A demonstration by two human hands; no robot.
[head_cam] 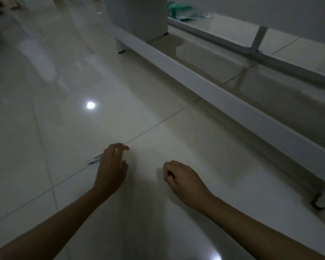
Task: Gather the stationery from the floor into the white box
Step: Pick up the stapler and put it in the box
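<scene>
Head view: pen (95,159) beside left grip (112,166) (half hidden)

The left hand (112,170) hid most of a silvery item (94,160), so its kind could not be told. Motion blur smeared the top left corner (6,8). Green things (178,11) behind the bar (233,102) were too dim to identify. The right hand (184,182) curled, its contents unseen.
</scene>
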